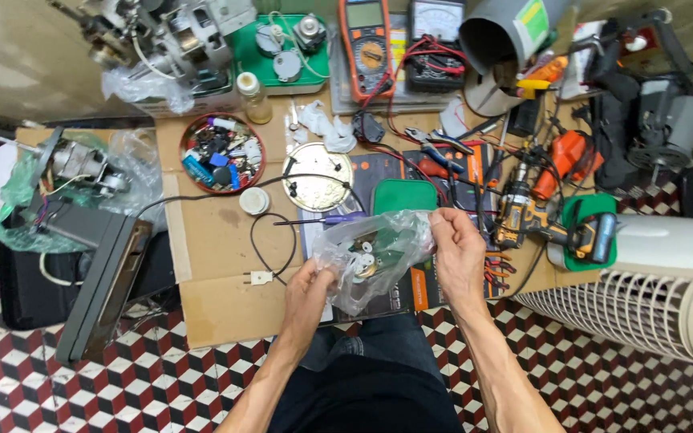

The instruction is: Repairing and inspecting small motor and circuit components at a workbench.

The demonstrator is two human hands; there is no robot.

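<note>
Both hands pinch a clear plastic bag [378, 252] of small parts; left hand [308, 293] grips its lower-left corner; right hand [457, 252] its right edge; cordless drill [535, 220] just right of the bag.

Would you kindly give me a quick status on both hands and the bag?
Left hand and right hand both gripping clear plastic bag. Small parts inside, held above cardboard sheet. Black cable lies close beside it.

1. An orange-edged multimeter [366, 44] lies at the top of the cardboard sheet [210, 232]
2. A round tin of small parts [222, 152] sits beside a metal disc [318, 176]
3. A yellow cordless drill [535, 220] lies near the white tower fan [651, 281]
4. A grey pipe [503, 32] rests top right
</note>
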